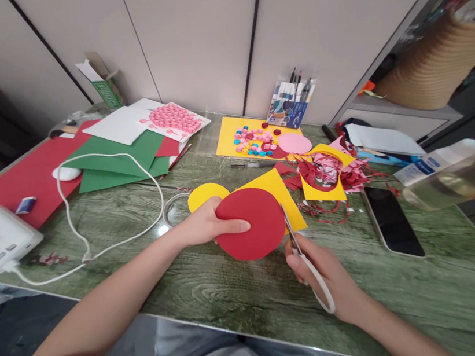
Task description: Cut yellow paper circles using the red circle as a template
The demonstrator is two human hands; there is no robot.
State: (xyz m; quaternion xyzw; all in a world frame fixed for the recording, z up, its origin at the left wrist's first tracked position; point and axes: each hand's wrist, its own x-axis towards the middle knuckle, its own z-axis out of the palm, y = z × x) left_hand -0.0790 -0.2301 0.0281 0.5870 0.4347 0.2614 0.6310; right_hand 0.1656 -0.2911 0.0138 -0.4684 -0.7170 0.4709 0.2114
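Observation:
Between thumb and fingers, my left hand (208, 222) grips a red paper circle (255, 231) from its left side, the thumb lying flat on top. The circle's bottom edge is slightly flattened. My right hand (319, 269) is closed around the white-handled scissors (319, 284), whose blades point up along the circle's right edge; whether they are cutting into it I cannot tell. Behind the circle lie a yellow paper piece (280, 190) and a yellow paper circle (209, 194), both partly hidden.
Red and pink paper scraps (352, 168) and a yellow offcut (326, 189) lie behind the scissors. A phone (394, 221) rests at right. A white power bank (0, 235) with a looping cable (156, 224), green sheets (123, 158) and a red sheet (31, 176) are at left.

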